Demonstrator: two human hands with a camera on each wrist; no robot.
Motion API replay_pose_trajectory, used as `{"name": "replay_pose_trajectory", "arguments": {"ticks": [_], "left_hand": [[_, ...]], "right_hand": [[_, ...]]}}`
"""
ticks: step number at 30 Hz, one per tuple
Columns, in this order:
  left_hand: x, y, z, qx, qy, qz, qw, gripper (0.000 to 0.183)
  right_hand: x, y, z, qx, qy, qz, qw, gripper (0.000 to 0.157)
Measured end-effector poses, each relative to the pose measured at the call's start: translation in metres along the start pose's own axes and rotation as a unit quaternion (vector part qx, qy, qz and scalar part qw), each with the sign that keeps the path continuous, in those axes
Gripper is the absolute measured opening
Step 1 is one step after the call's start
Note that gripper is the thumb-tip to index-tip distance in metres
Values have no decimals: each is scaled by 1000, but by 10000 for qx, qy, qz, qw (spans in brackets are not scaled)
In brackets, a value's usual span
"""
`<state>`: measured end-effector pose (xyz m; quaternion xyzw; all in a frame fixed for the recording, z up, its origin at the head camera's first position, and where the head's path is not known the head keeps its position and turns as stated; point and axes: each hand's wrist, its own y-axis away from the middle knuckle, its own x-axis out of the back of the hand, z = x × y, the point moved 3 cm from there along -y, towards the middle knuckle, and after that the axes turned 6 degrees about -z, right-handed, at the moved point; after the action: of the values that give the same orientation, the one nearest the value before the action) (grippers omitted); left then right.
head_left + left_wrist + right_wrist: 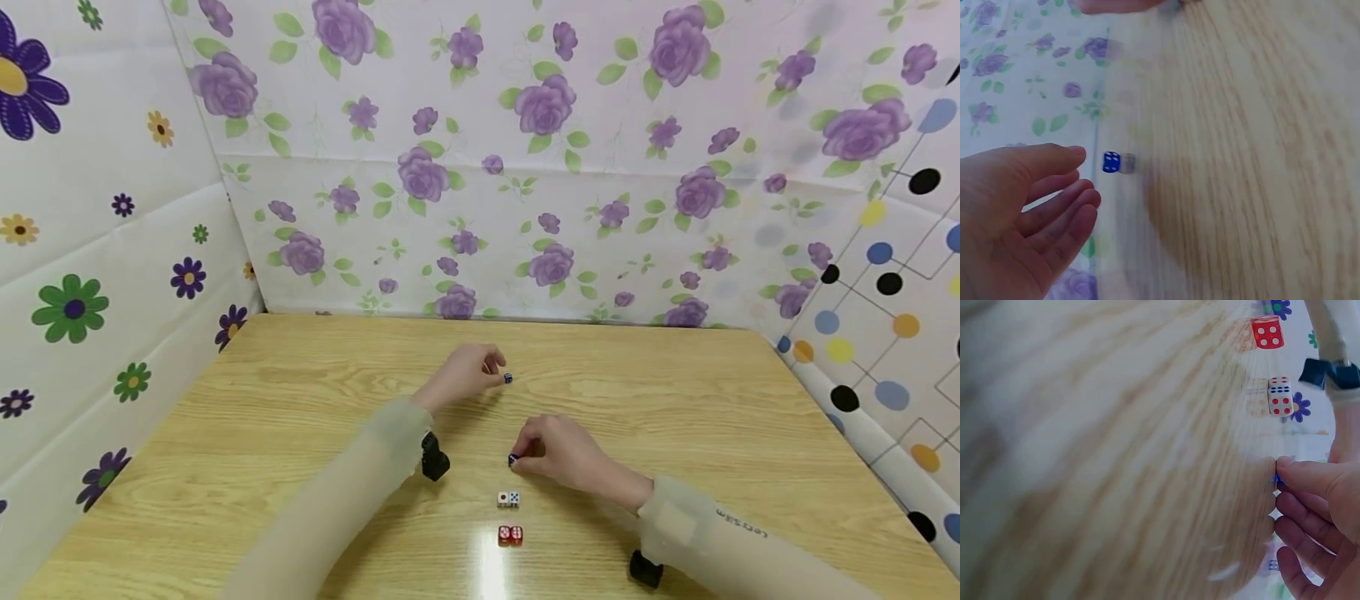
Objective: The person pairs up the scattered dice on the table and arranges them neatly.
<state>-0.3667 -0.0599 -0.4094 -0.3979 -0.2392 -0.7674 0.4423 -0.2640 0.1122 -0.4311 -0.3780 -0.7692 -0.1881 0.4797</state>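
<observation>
Toward the back of the table lies a small blue die point(508, 378) with white pips. My left hand point(468, 371) is just left of it, and the left wrist view has a small gap between the relaxed fingers point(1079, 206) and that die point(1110, 162). Nearer to me, my right hand point(566, 450) pinches a second blue die point(513, 460) between thumb and fingers, low at the tabletop. The right wrist view has only a sliver of that die point(1279, 479) showing behind the thumb, the rest hidden.
Two white dice point(508, 500) sit side by side in front of the right hand. Closer to me, two red dice point(511, 536) form another pair. The wooden table point(645, 367) meets flower-patterned cloth point(487, 233) at its back edge.
</observation>
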Motion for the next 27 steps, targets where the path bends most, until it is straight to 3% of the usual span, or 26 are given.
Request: {"name": "replay_pose_trajectory", "arguments": {"ticks": [6,10,15,27], "left_hand": [[-8,-17,-10,49,180,-68,9998,27],[-11,-23,-14,61,128,-47,9999,19],[-12,-23,-9,44,6,-42,10000,8],[-12,-20,-6,-70,-154,93,9998,5]], "right_hand": [[0,1,0,20,49,52,10000,6],[-1,1,1,32,91,89,9999,6],[-1,1,2,23,144,107,9998,6],[-1,2,1,25,89,90,9999,5]]}}
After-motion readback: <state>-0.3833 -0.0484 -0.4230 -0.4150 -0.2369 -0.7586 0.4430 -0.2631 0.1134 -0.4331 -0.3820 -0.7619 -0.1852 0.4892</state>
